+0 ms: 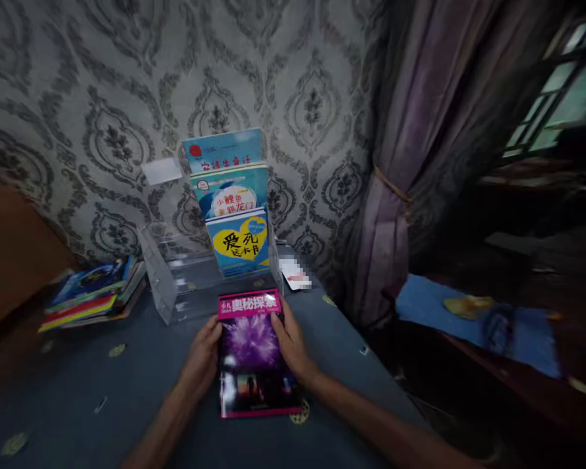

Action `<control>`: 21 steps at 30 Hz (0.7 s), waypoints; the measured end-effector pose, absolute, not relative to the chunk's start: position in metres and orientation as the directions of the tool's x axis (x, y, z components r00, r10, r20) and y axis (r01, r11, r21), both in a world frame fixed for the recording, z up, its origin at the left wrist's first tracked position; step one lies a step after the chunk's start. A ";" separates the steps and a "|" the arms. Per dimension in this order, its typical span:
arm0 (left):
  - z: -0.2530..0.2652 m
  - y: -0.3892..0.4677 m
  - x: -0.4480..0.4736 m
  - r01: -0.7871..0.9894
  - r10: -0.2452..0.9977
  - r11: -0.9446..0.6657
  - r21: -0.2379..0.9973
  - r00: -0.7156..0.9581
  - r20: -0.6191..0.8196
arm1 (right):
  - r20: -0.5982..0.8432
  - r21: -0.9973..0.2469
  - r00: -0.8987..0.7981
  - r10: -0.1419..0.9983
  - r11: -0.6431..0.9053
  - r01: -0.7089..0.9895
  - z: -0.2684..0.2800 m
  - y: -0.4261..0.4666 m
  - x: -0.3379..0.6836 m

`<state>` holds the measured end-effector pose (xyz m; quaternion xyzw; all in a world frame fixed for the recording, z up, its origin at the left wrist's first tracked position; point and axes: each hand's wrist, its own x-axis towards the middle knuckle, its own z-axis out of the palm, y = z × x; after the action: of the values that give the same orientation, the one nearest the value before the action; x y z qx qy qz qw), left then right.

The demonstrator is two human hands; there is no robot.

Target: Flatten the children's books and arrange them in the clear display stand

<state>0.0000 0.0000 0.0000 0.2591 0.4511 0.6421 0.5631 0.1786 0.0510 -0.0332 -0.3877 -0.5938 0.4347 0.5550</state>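
Observation:
Between my two hands is a magazine [254, 352] with a pink title band and a purple burst on its cover. My left hand [205, 352] grips its left edge, and my right hand [293, 342] grips the right edge with the thumb on the cover. Just beyond it stands a clear acrylic rack [161, 286] with stepped tiers. Upright in its right part are a blue book with a yellow heart [239, 242], a teal book [229, 189] behind that, and a light blue book [224, 148] at the back.
A stack of books [95, 293] lies left of the rack, beside a brown box-like panel [19, 254]. A white card [295, 272] is at the rack's right. The dark tablecloth [141, 384] ends at a slanting right edge. A tied curtain [385, 215] hangs beyond.

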 end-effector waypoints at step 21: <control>-0.008 -0.016 0.000 -0.214 0.953 -0.203 0.955 -0.267 0.143 | 0.751 -0.549 -0.222 0.621 0.776 0.311 -0.023 0.013 0.194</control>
<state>0.0004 -0.0155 -0.0082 0.4118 0.4486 0.6573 0.4440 0.1941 0.0127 -0.0235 -0.3032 -0.7687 0.1424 0.5448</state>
